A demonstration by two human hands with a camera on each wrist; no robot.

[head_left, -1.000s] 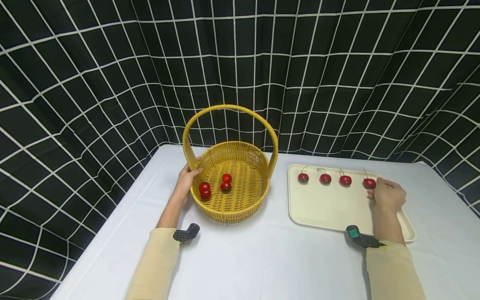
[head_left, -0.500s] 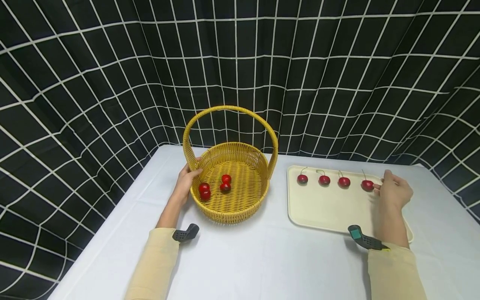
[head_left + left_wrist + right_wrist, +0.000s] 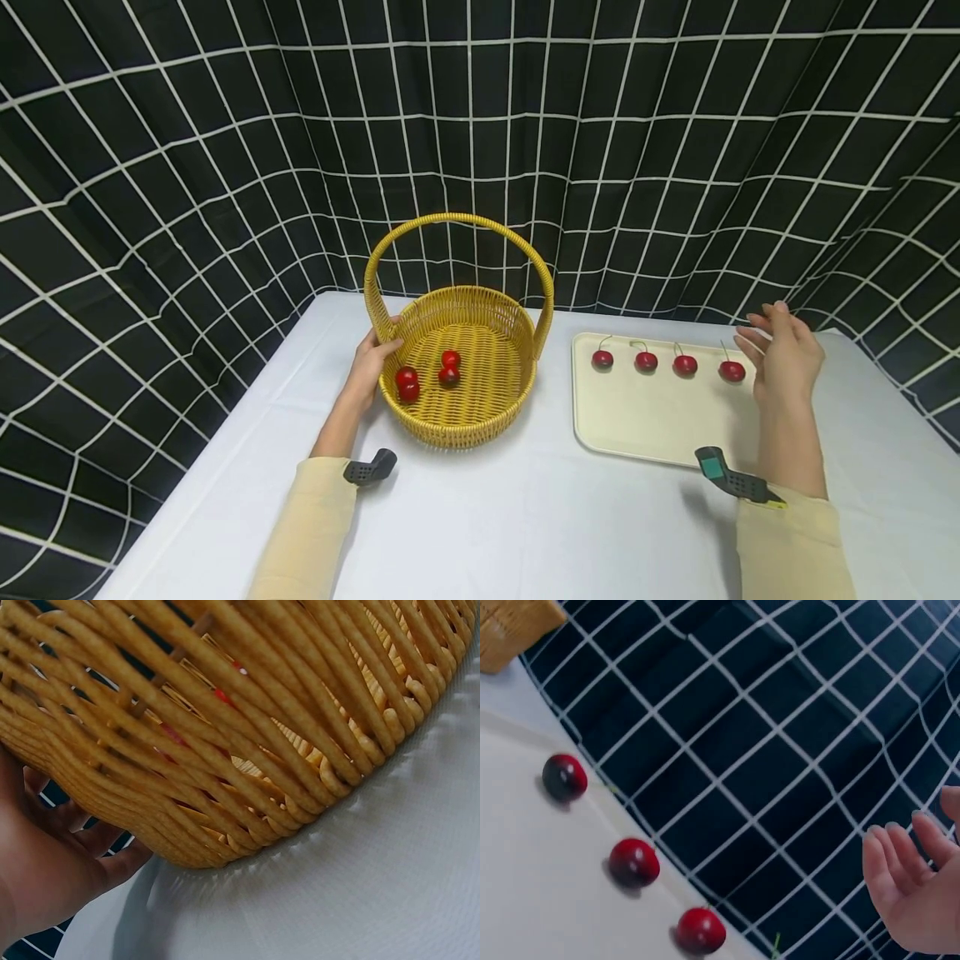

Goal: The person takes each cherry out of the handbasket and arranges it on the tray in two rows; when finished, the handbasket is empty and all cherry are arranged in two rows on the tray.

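My left hand [image 3: 369, 364] grips the left side of a yellow woven basket [image 3: 457, 435], thumb over the rim by the foot of its tall handle. In the left wrist view its fingers lie against the basket's outer wall [image 3: 225, 735]. Several red cherries [image 3: 449, 377] sit inside on the left and middle of the basket floor. My right hand [image 3: 789, 354] is raised over the right end of a cream tray [image 3: 637, 425], fingers loosely bent and holding nothing. A row of several stemmed cherries lies along the tray's far edge, the rightmost cherry [image 3: 732, 371] nearest that hand.
A white cloth [image 3: 525, 517] covers the table. Black curtains with a white grid [image 3: 480, 125] hang behind and at both sides. The basket's handle [image 3: 457, 218] arches high over its opening. Dark camera mounts [image 3: 731, 479] are strapped on both wrists.
My right hand has let go of the rightmost cherry, drawn away to the right and lifted, its fingers opening. The left hand stays on the basket.
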